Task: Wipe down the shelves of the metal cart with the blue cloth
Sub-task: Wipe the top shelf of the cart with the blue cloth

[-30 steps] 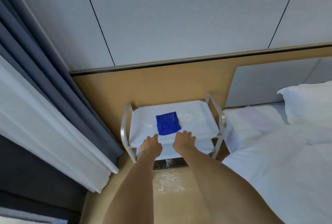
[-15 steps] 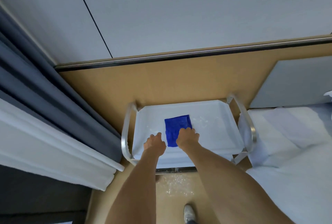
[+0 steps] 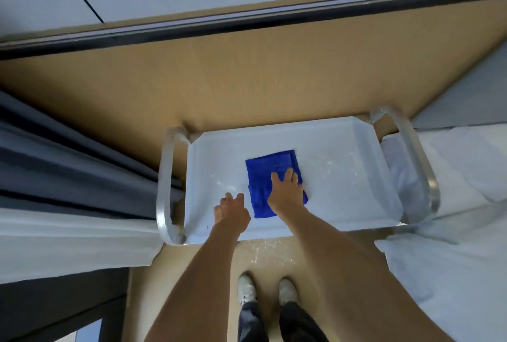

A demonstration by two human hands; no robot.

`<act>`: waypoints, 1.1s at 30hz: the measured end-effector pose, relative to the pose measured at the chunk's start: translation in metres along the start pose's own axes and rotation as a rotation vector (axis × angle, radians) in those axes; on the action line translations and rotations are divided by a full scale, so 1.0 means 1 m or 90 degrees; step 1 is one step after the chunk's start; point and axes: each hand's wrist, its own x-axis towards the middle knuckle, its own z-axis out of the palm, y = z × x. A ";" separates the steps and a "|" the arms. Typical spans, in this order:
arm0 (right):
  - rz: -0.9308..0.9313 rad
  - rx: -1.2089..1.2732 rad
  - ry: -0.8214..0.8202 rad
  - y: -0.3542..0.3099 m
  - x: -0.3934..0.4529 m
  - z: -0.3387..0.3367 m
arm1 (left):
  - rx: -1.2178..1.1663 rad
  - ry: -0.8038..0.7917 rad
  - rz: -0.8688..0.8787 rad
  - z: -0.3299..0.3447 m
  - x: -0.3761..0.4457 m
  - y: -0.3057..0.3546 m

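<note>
The blue cloth (image 3: 274, 177), folded to a rough rectangle, lies flat near the centre of the top shelf (image 3: 343, 177) of the metal cart (image 3: 164, 190). The right hand (image 3: 285, 190) rests palm-down on the cloth's near half, its fingers (image 3: 289, 174) spread and fairly straight, pressing the cloth against the shelf rather than gripping it. The left hand (image 3: 231, 210) sits on the shelf just left of the cloth (no contact with the cloth is visible); its fingers are loosely curled and hold nothing. The cart stands against a tan wall panel (image 3: 247, 80), between a grey curtain (image 3: 68, 163) on the left and a white bed (image 3: 452, 218) on the right. Two white shoes (image 3: 247, 289) show on the floor (image 3: 271, 251) below the cart's near edge.
</note>
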 end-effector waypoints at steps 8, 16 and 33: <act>0.049 0.031 0.003 -0.014 0.068 0.061 | 0.175 0.132 0.038 -0.015 0.079 -0.048; 0.031 0.048 0.061 -0.026 0.058 0.088 | 0.121 0.269 -0.216 -0.072 0.110 -0.124; -0.068 0.018 0.212 -0.123 0.188 0.078 | -0.137 0.307 -0.170 -0.083 0.158 -0.171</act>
